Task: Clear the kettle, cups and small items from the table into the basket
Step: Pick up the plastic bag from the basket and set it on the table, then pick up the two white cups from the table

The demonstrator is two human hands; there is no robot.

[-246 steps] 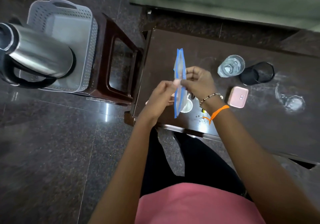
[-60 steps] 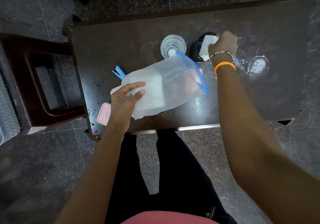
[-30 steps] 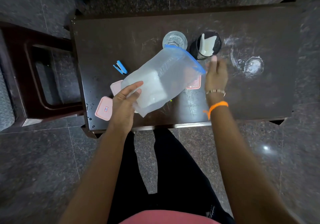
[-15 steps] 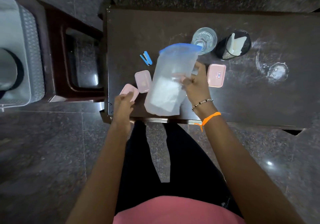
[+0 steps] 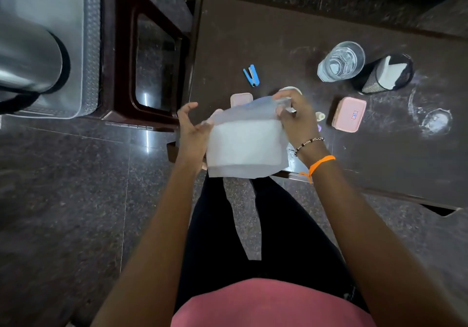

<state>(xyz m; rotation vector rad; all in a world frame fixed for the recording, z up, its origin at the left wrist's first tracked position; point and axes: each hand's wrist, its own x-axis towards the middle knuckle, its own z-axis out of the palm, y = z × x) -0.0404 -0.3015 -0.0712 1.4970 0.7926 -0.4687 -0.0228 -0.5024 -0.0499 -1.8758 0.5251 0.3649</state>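
A clear zip bag [image 5: 247, 142] with a white block inside hangs over the near left corner of the dark table [image 5: 278, 35]. My right hand [image 5: 295, 116] pinches its top right edge. My left hand [image 5: 192, 129] touches its left side with fingers spread. The steel kettle [image 5: 27, 58] stands in the grey basket [image 5: 87, 48] at far left. On the table sit a glass cup [image 5: 340, 62], a black mesh cup [image 5: 387, 73] holding white paper, a pink box [image 5: 349, 117], another pink box [image 5: 240, 98] partly behind the bag, and a blue stapler [image 5: 252, 75].
The basket rests on a dark red stool [image 5: 152, 17] just left of the table. A white cap [image 5: 291, 90] and small bits [image 5: 320, 116] lie behind my right hand. A white ring stain [image 5: 435, 121] marks the table's right part. My legs are below the table edge.
The bag has tipped from upright to lying flatter between both hands. My left hand left the pink box and came to the bag's left side. The view shifted right.
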